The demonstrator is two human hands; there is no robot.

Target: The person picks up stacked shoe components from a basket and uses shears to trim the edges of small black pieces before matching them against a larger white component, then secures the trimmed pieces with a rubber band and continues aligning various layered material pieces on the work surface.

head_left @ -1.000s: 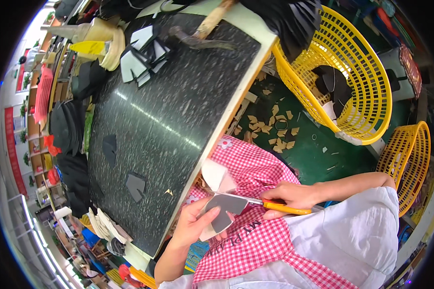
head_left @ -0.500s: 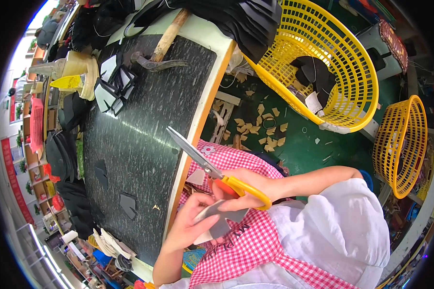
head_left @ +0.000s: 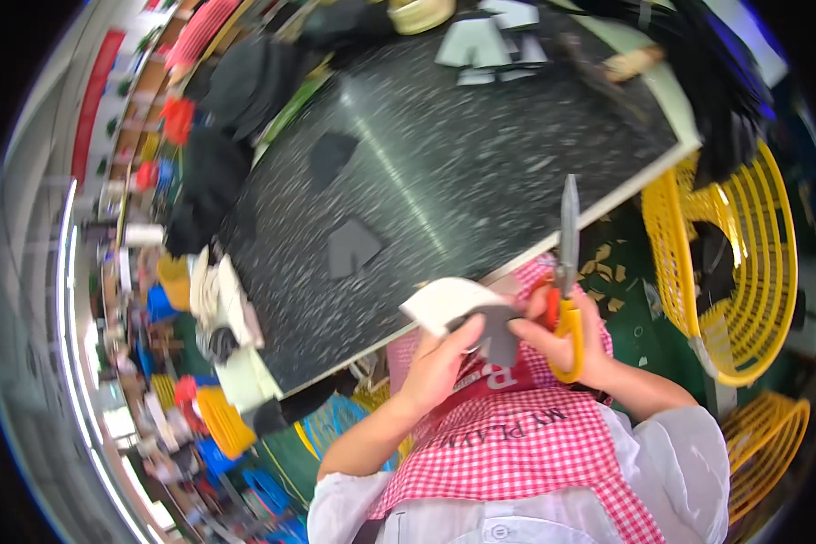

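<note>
Two bare hands are working close together between the near edge of the counter [head_left: 426,181] and a red-and-white checked apron [head_left: 507,444]. The left grip [head_left: 442,364] is closing its thumb and fingers on a dark grey piece [head_left: 498,343], which is sitting between the hands. A white piece [head_left: 449,301] is jutting out from beside the grey one, toward the counter; blur is hiding whether the two are joined. The right grip [head_left: 582,343] is wrapping around the yellow-and-orange handles of the scissors [head_left: 567,272], whose blades are pointing away from the person, while its fingertips are reaching the grey piece's right side; contact there is hard to tell.

On the counter, a notched grey piece [head_left: 353,247] and a darker piece [head_left: 333,159] are lying apart, and some pale cut pieces [head_left: 473,45] are gathering near the far edge. A wooden-handled tool [head_left: 632,63] is resting to their right. Beyond the counter's right edge, a yellow basket [head_left: 669,236] is standing near tan scraps [head_left: 601,269], which are littering the green floor [head_left: 639,331].
</note>
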